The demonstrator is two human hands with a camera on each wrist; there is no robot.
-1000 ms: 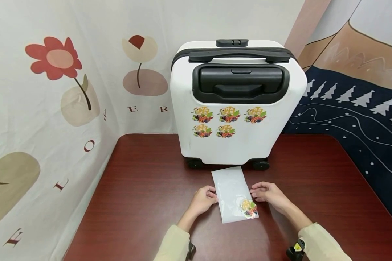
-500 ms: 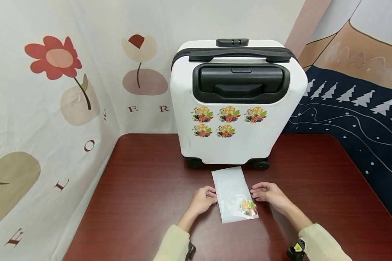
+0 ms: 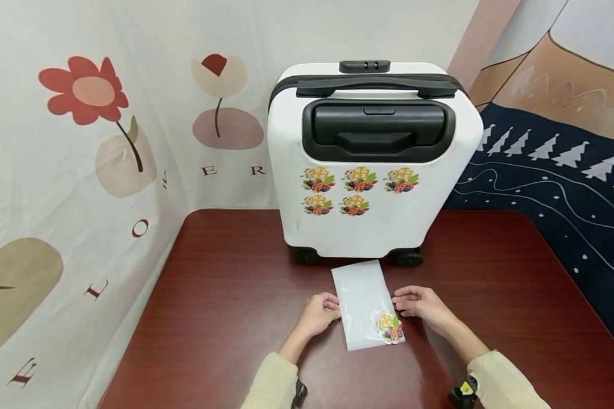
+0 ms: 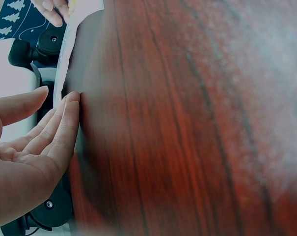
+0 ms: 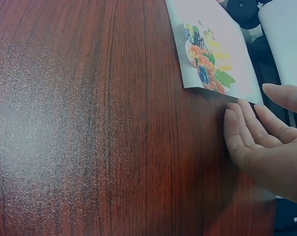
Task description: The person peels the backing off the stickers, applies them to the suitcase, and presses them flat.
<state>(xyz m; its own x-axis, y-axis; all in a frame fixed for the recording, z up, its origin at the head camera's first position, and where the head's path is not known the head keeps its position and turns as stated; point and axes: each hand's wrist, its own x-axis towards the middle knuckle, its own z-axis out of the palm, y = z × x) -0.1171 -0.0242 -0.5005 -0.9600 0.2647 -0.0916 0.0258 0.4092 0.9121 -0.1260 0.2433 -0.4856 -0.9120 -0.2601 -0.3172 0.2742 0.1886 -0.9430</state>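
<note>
A white sticker backing sheet [image 3: 360,301] lies slightly turned on the table. One fruit-patterned sticker [image 3: 390,328] is at its near right corner. My left hand [image 3: 319,314] rests at the sheet's left edge, fingers relaxed and thumb apart from them in the left wrist view. At the right edge is my right hand [image 3: 422,304], its fingertips right by the paper and nothing in its grasp. Behind the sheet stands a white suitcase [image 3: 373,227]. Its front bears two rows of matching fruit stickers [image 3: 360,179], three above and two below.
The reddish-brown table [image 3: 225,295] carries everything. Black suitcase wheels [image 3: 408,258] stand just beyond the sheet's far end. A flower-printed cloth [image 3: 158,85] hangs behind and to the left, and a dark blue tree-patterned cloth [image 3: 552,187] to the right.
</note>
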